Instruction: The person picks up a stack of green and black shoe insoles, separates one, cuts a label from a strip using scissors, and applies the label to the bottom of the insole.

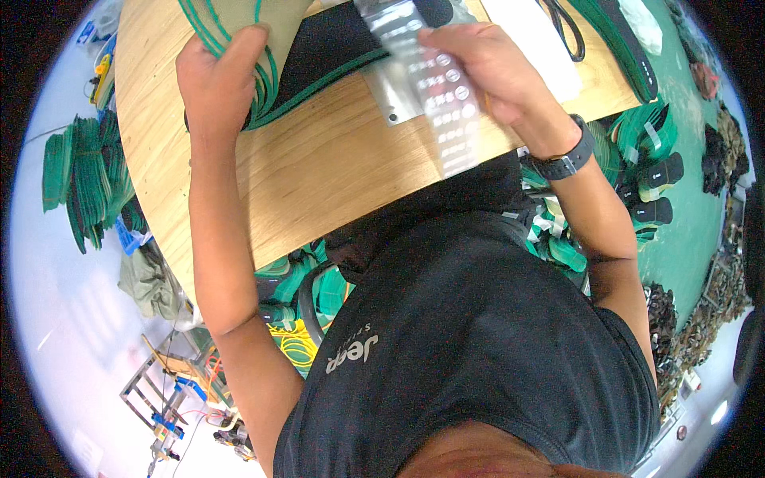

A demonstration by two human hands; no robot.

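Observation:
My left hand (219, 84) is closed around the edge of several flat, green-edged pieces (275, 28) with a beige face, fanned apart at the thumb. Beside them on the wooden table (327, 167) lies a black piece with a green edge (327, 52). In my right hand (506, 76) is a clear plastic strip (454, 127) printed with rows of white marks, pinched between thumb and fingers. It hangs over the table's front edge and is smeared by motion. Partly under the strip sits a shiny metal plate (390, 103) with a small hole.
A stack of black-topped, green-edged pieces (621, 48) lies at the table's right edge, near a black loop (566, 32) and a white sheet (542, 60). Green bundles hang at the left (84, 171); more bundles (649, 171) lie on the floor at right.

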